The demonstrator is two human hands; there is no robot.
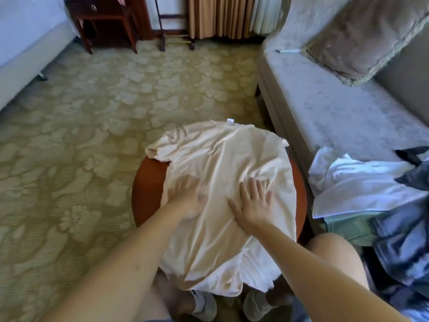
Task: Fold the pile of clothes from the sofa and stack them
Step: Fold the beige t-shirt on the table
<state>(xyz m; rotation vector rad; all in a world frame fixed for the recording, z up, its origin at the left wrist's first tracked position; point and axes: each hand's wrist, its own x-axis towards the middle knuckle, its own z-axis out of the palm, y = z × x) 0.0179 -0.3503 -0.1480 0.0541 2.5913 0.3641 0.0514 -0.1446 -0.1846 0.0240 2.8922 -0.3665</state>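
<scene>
While both the left hand (185,198) and right hand (254,202) press flat and open, gripping nothing, on the cream shirt (222,182) spread over the round counter (148,191) beneath them, smoothing looks underway; folding a side inward likely comes next.

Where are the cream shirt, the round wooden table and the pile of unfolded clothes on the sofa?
cream shirt (222,159): head view, on its spread middle.
round wooden table (148,189): head view, on the bare left part of its top.
pile of unfolded clothes (362,182): head view, on the white garment on top.
</scene>
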